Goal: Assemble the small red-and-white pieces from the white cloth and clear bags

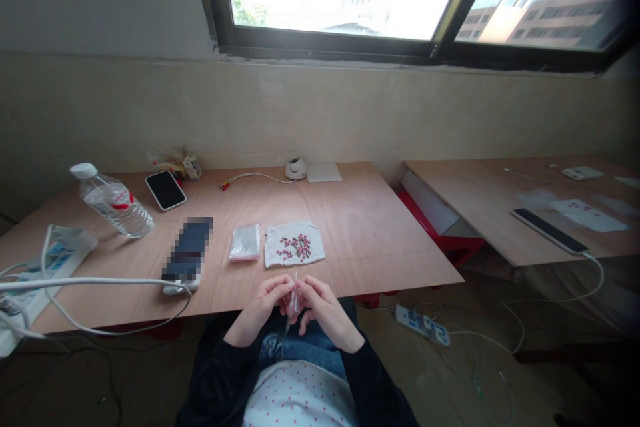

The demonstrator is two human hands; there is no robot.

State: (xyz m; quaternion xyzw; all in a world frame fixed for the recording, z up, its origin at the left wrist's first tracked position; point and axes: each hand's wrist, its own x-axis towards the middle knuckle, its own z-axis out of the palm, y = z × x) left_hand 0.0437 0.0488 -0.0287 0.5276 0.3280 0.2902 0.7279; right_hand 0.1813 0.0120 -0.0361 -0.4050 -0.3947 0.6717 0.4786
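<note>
Both my hands meet at the table's front edge, above my lap. My left hand (271, 299) pinches one side of a small clear plastic bag (295, 300), and my right hand (320, 307) pinches the other side. The bag hangs upright between the fingers; what it contains, if anything, I cannot make out. Just beyond my hands a white cloth (273, 235) lies flat, with a heap of small red and dark pieces (299, 247) on it. Left of the cloth sits a stack of clear plastic bags (245, 243).
A water bottle (117, 203), a phone (166, 191) and a blurred-out phone (187, 253) with a cable are on the left. A power strip (45, 280) lies at the left edge. A white dome camera (295, 169) stands at the back. Another table (480, 193) is at right.
</note>
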